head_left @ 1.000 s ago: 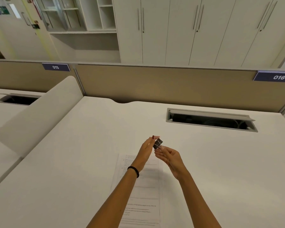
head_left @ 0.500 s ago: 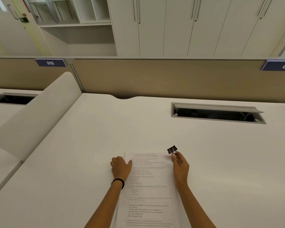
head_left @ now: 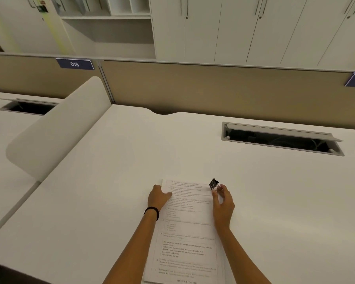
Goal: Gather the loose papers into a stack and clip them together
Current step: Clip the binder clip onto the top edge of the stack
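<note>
left hand (head_left: 159, 198) fingers grip paper stack (head_left: 188, 228) corner | right hand (head_left: 223, 206) fingers pinch binder clip (head_left: 213, 183) | cable slot (head_left: 279, 130) contents unclear

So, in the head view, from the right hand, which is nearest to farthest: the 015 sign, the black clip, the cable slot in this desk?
1. Black clip: pinched in the right hand, by the papers' top right corner.
2. Cable slot: farther back, to the right.
3. 015 sign: on the partition, far left.

Flat printed paper stack (head_left: 188, 228), black binder clip (head_left: 213, 183) at far-right corner.
</note>
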Demonstrator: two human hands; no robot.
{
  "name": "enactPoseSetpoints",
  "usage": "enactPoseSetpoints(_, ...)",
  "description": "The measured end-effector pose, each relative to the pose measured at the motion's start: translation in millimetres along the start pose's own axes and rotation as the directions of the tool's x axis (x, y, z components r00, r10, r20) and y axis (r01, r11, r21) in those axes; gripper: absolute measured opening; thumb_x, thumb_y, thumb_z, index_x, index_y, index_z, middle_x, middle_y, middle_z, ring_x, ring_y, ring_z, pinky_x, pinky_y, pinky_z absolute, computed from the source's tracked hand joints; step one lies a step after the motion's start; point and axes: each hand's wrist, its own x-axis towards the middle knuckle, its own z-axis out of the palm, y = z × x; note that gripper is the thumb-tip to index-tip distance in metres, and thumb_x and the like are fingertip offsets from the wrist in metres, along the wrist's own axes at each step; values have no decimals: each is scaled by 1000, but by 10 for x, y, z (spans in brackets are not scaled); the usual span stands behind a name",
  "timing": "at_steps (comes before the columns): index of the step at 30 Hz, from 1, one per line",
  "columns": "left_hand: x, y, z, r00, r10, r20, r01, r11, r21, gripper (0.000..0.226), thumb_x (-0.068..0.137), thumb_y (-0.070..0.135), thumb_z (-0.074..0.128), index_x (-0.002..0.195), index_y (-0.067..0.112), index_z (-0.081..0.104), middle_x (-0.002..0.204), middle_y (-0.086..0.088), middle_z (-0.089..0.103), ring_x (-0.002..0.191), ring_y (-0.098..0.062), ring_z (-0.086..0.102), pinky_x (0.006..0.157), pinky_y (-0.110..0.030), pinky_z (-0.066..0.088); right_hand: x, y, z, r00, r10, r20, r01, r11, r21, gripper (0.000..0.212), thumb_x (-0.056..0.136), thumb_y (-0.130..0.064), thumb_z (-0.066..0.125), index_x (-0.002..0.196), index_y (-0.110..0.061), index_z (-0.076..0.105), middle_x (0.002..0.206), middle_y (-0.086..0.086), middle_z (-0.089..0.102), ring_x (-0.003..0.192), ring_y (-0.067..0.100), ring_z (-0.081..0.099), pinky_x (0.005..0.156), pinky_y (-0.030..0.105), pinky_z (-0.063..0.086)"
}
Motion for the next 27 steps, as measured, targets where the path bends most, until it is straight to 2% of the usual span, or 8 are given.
enactPoseSetpoints(3, -47, -32, -71, 998, 11, 62, -8, 998, -59, 24, 82, 18, 66, 100, 3, 67, 105, -15, 68, 87, -22, 61, 75, -33, 52, 19, 25, 2, 1000, -31, 8, 31, 1000, 4, 24, 86, -13, 62, 110, -13, 57, 101, 2, 62, 98, 16, 58, 86, 13, 43)
enactPoseSetpoints(5, -87, -33, -57, 998, 19, 52, -16, 998, -57, 23, 81, 19, 67, 100, 5, 67, 107, -15, 66, 93, -26, 62, 81, -36, 52, 19, 17, -9, 999, -53, 2, 53, 998, 22, 16, 87, -13, 60, 101, -18, 56, 96, 1, 61, 95, 17, 59, 80, 3, 42)
enactPoseSetpoints(8, -141, -8, 79, 998, 21, -67, -10, 986, 164, 41, 80, 27, 66, 113, 6, 55, 119, -17, 45, 114, -32, 45, 91, -36, 44, 28, 31, -18, 998, -59, -18, 59, 998, 28, 14, 89, -15, 57, 102, -16, 53, 98, 3, 61, 95, 18, 59, 78, 1, 41)
enactPoseSetpoints(10, -197, 50, 164, 992, 35, -125, -5, 972, 233, 50, 81, 28, 66, 119, 4, 46, 123, -18, 40, 117, -32, 38, 93, -36, 42, 36, 36, -8, 998, -58, -28, 58, 998, 22, 16, 90, -15, 55, 105, -12, 53, 101, 5, 60, 96, 18, 58, 79, 1, 40)
enactPoseSetpoints(16, -158, 135, 221, 998, 11, -59, -5, 995, 98, 69, 75, 30, 71, 129, 9, 33, 122, -16, 53, 112, -33, 51, 96, -45, 46, 40, 37, -20, 998, -44, -45, 44, 999, 5, 16, 91, -16, 54, 106, -11, 52, 103, 6, 60, 98, 17, 57, 88, 23, 41)
enactPoseSetpoints(20, -106, 45, 129, 1000, -23, -6, 23, 1000, 4, 75, 66, 35, 77, 126, 13, 38, 120, -7, 60, 107, -29, 57, 98, -48, 43, 55, 33, -50, 998, -24, -58, 25, 1000, 7, 12, 92, -17, 52, 104, -13, 51, 101, 5, 61, 95, 18, 58, 88, 27, 45)
enactPoseSetpoints(24, -50, -155, 37, 995, -49, -85, 45, 998, -48, 61, 65, 40, 76, 115, 13, 54, 116, -7, 62, 105, -27, 59, 94, -45, 47, 104, 32, -127, 998, 11, -69, -9, 999, 33, 17, 92, -18, 51, 107, -10, 51, 98, 8, 64, 90, 18, 60, 74, 5, 44)
enactPoseSetpoints(27, -120, -201, -2, 999, 8, -49, -19, 975, -220, 31, 74, 27, 76, 97, 11, 63, 104, -10, 67, 94, -27, 63, 83, -38, 53, 130, 22, -173, 997, 52, -62, -49, 998, 51, 17, 93, -20, 50, 107, -10, 50, 98, 9, 64, 92, 20, 60, 79, 20, 46)
